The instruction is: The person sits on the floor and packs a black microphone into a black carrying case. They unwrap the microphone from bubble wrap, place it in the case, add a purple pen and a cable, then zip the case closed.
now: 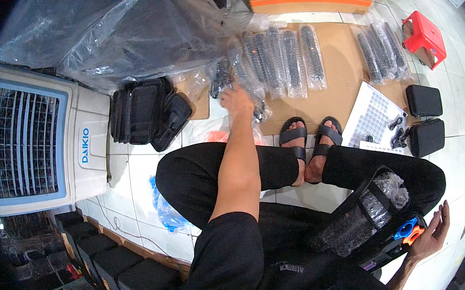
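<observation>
My left hand (237, 102) reaches forward past my knee, its fingers curled together at the near end of a black cable bundle (220, 77). More dark cable (261, 111) lies beside that wrist. My right hand (430, 236) is held at the lower right with its fingers stretched out and nothing in them. It is beside an open black zip case (381, 251) resting against my lap. Inside the case are a blue ring (405, 229), an orange ring (415, 234) and a microphone-shaped item wrapped in bubble wrap (360, 226) under a black strap.
Several bubble-wrapped black items (292, 62) lie on flat cardboard (341, 99). Closed black cases (424, 101) sit right of a printed sheet (370, 113); more cases (141, 112) are stacked left. Around me stand an air cooler (88, 143), a large carton (313, 0), a red stool (425, 40) and black speakers (144, 279).
</observation>
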`<state>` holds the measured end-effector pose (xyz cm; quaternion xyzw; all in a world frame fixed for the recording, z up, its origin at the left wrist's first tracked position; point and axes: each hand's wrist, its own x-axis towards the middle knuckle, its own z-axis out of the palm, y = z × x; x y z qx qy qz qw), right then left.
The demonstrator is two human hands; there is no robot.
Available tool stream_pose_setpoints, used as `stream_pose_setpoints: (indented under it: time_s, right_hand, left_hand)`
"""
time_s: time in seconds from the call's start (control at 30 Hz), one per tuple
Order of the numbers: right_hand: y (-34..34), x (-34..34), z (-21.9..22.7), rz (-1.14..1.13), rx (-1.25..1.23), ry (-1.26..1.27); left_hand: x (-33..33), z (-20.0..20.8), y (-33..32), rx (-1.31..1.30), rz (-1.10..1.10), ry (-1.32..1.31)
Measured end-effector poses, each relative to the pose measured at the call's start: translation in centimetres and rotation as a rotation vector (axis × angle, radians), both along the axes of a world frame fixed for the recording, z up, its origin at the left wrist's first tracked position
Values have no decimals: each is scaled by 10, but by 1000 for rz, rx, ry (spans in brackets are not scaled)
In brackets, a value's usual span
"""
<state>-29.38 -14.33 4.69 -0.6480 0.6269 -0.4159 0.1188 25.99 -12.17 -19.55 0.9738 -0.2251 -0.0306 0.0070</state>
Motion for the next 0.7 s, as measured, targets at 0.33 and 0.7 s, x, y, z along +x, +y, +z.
stream_pose_setpoints:
  time_s: [0.33, 0.7]
  right_hand:
    - [1, -7, -6, 19, 73, 9]
    - [0, 4, -2, -29, 112, -83]
  left_hand:
    - [-6, -5, 6, 180, -86, 505]
    - [37, 19, 1, -296, 656, 392]
